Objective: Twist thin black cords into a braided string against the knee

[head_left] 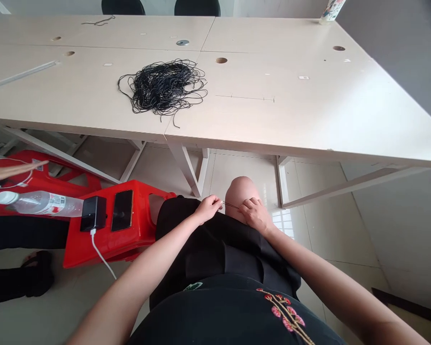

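My left hand (209, 209) is closed in a pinch on one end of a short dark cord (231, 205), above my lap. At my bare knee, my right hand (255, 213) has its fingers closed on the cord's other end. The cord runs nearly straight between the two hands, in front of the knee. On the table in front lies a loose, tangled heap of black cord (163, 86), touched by neither hand.
A long pale table (258, 124) spans the front. Left of my lap, a red stool (141, 215) bears a phone (122, 211), a black box (93, 213) with a white cable and a plastic bottle (43, 203). Another person's hand (16, 169) shows at far left.
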Demonstrator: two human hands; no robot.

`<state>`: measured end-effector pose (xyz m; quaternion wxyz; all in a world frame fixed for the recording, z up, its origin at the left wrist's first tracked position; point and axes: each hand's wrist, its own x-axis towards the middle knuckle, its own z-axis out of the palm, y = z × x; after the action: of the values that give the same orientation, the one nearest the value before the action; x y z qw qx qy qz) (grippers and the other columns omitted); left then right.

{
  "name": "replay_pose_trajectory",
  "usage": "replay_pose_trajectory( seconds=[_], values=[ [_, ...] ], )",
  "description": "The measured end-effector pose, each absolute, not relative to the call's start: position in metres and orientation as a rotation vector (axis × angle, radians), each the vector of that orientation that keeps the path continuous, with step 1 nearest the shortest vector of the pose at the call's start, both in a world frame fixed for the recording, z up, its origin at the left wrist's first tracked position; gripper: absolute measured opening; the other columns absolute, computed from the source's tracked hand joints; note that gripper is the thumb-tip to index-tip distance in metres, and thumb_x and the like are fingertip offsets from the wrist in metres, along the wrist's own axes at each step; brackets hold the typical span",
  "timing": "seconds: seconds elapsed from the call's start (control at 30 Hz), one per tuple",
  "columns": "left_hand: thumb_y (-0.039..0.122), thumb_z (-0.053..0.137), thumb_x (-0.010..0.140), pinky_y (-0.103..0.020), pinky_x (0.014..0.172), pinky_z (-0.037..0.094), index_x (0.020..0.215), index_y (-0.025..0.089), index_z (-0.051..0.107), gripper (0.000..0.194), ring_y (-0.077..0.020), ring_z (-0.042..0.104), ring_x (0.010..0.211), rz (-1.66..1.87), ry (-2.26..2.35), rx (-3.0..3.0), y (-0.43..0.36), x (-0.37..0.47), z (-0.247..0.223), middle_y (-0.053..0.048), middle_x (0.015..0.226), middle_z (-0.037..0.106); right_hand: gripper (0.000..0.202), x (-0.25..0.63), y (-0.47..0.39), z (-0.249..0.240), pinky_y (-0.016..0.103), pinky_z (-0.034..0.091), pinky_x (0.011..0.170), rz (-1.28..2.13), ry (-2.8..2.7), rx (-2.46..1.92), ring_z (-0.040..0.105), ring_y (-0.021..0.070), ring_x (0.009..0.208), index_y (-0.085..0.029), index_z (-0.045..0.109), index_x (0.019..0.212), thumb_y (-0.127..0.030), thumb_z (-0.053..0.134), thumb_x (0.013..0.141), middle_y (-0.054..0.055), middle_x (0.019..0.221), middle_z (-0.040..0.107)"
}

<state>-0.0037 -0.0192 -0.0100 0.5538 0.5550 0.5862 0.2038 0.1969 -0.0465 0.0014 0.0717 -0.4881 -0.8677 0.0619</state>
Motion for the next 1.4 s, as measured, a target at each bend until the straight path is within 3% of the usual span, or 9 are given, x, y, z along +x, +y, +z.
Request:
replay_pose_trajectory(
  seconds=[0.33,0.63,0.7,0.77,0.83,0.9,1.03,1.27,1.4],
  values=[
    [0.029,0.041,0.083,-0.029,0.069,0.045,0.072,0.020,0.046,0.014,-0.0148,0.058,0.073,0.379,1.203,1.565,-0.051,0.021,0.002,-0.001,0.075,0.061,0.025,0.235,-0.093,0.015,0.027,0.045,0.067,0.831,-2.011,-1.705,0.058,0.0157,0.070,-0.018,0.064,0.074,-0.032,0.048,0.087,0.004,0.073,0.060],
    [0.032,0.038,0.085,-0.029,0.072,0.042,0.072,0.021,0.045,0.018,-0.0149,0.057,0.074,0.353,1.248,1.455,-0.056,0.016,-0.002,-0.001,0.076,0.064,0.021,0.237,-0.066,0.016,0.028,0.045,0.056,0.981,-1.854,-1.870,0.056,0.0159,0.059,-0.021,0.054,0.075,-0.041,0.059,0.075,0.000,0.064,0.061],
    [0.032,0.038,0.084,-0.028,0.071,0.041,0.072,0.021,0.045,0.018,-0.0148,0.057,0.074,0.344,1.257,1.449,-0.055,0.014,-0.003,0.000,0.076,0.064,0.027,0.239,-0.063,0.015,0.030,0.047,0.058,0.944,-1.886,-1.890,0.058,0.0179,0.064,-0.020,0.054,0.081,-0.044,0.061,0.072,0.002,0.070,0.061],
    [0.032,0.039,0.084,-0.027,0.071,0.040,0.072,0.022,0.045,0.017,-0.0147,0.056,0.074,0.339,1.261,1.444,-0.054,0.014,-0.002,0.000,0.075,0.064,0.039,0.239,-0.061,0.014,0.037,0.049,0.071,0.830,-1.971,-1.881,0.060,0.0235,0.084,-0.018,0.055,0.095,-0.045,0.064,0.069,0.009,0.091,0.063],
    [0.031,0.039,0.084,-0.027,0.071,0.040,0.072,0.021,0.045,0.017,-0.0146,0.056,0.074,0.330,1.263,1.437,-0.053,0.013,0.000,0.000,0.075,0.063,0.056,0.235,-0.063,0.013,0.045,0.043,0.090,0.696,-2.077,-1.863,0.050,0.0304,0.113,-0.016,0.049,0.118,-0.041,0.064,0.070,0.016,0.119,0.054],
    [0.032,0.040,0.084,-0.027,0.072,0.040,0.072,0.021,0.046,0.017,-0.0144,0.055,0.073,0.306,1.266,1.427,-0.053,0.013,0.003,0.000,0.075,0.063,0.069,0.226,-0.070,0.012,0.051,0.032,0.101,0.630,-2.175,-1.861,0.027,0.0320,0.133,-0.016,0.031,0.137,-0.035,0.057,0.076,0.018,0.140,0.034],
    [0.033,0.041,0.084,-0.027,0.068,0.040,0.072,0.020,0.048,0.018,-0.0140,0.053,0.069,0.265,1.279,1.419,-0.055,0.012,0.009,0.000,0.074,0.063,0.076,0.207,-0.088,0.005,0.057,0.020,0.106,0.704,-2.321,-1.882,0.000,0.0301,0.139,-0.019,0.007,0.146,-0.035,0.047,0.083,0.015,0.152,0.006],
    [0.036,0.044,0.082,-0.026,0.068,0.041,0.074,0.019,0.048,0.019,-0.0126,0.054,0.069,0.298,1.277,1.311,-0.049,0.004,0.006,0.000,0.075,0.062,0.106,0.190,-0.075,0.004,0.066,0.017,0.101,0.685,-2.197,-2.105,-0.005,0.0368,0.138,-0.016,-0.001,0.146,-0.064,0.054,0.069,0.017,0.151,-0.005],
    [0.034,0.046,0.082,-0.022,0.057,0.041,0.077,0.018,0.047,0.017,-0.0083,0.053,0.059,0.293,1.290,1.170,-0.035,0.000,0.005,0.001,0.076,0.059,0.111,0.183,-0.056,0.009,0.070,0.019,0.095,0.634,-2.185,-2.191,-0.003,0.0409,0.137,-0.020,0.001,0.146,-0.077,0.048,0.063,0.016,0.151,-0.008]
  ],
)
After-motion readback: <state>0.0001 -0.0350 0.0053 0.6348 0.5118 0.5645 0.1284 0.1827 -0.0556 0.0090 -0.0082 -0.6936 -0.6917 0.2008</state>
